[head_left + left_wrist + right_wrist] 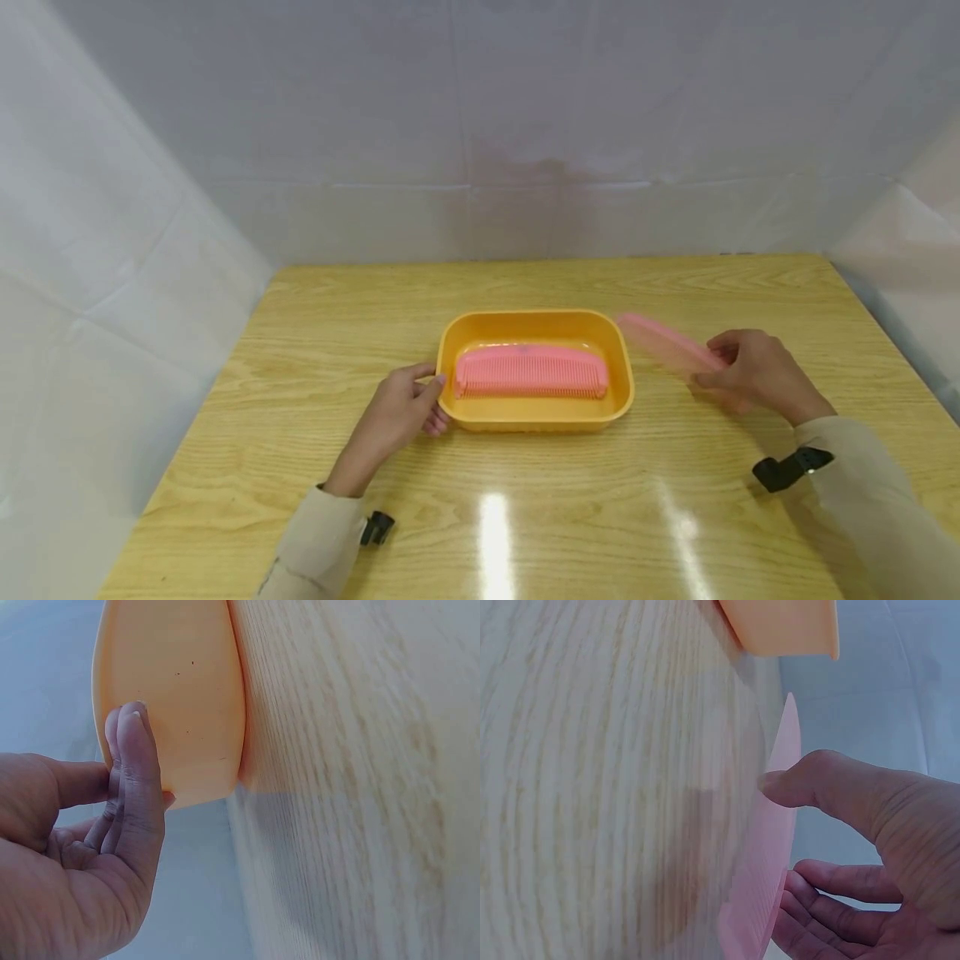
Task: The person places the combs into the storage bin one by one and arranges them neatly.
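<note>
A pink comb (531, 372) lies flat inside a yellow-orange plastic tub (543, 425), its teeth toward the person. At the tub's left end my left hand (405, 404) pinches the rim, with fingers along the outer wall, as the left wrist view shows. My right hand (757, 371) holds a second pink comb (667, 340) between thumb and fingers, to the right of the tub. This comb slants, its far end close to the tub's right rim. In the right wrist view the held comb (776, 825) is tilted on edge over the tabletop.
The wooden table (300, 350) has a glossy grain with light reflections near its front. Pale sheeting (375, 125) hangs behind it and at both sides. Black straps sit at both cuffs, including the right wrist strap (793, 467).
</note>
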`<state>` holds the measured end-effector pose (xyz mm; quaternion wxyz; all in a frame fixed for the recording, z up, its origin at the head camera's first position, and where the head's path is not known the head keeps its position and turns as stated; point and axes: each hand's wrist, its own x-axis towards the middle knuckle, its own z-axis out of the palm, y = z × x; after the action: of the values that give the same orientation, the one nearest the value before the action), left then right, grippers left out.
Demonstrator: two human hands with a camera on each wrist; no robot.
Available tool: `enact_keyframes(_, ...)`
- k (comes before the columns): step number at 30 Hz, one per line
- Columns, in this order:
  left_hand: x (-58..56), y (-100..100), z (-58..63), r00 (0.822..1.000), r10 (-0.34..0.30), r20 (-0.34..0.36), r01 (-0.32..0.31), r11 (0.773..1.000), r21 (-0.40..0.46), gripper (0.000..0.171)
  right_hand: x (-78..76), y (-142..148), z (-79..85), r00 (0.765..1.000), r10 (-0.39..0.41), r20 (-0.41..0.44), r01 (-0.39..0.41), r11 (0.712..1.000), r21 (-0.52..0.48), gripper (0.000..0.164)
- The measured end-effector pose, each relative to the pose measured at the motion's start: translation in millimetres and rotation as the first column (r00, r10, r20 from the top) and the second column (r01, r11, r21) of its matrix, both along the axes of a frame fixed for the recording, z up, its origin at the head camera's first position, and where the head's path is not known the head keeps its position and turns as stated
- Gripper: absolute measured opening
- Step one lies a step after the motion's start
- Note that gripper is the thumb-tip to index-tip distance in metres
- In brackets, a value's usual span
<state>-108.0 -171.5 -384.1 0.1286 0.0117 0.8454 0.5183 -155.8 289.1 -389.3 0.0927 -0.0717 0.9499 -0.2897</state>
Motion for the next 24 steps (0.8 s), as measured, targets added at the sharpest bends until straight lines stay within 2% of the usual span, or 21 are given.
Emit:
enact_keyframes(9, 0.7, 0.2, 0.2, 1.000, 0.006, 0.002, -0.006, 1.000, -0.008, 0.040, -2.5, -1.4, 10.2, 0.999, 0.001, -0.043, -0.002, 1.000, -0.013, 0.072)
enact_keyframes(24, 0.8, 1.2, 0.6, 1.000, 0.002, 0.001, -0.002, 1.000, -0.003, 0.040, -10.2, -13.8, 31.5, 0.998, 0.011, -0.066, -0.013, 1.000, -0.025, 0.074)
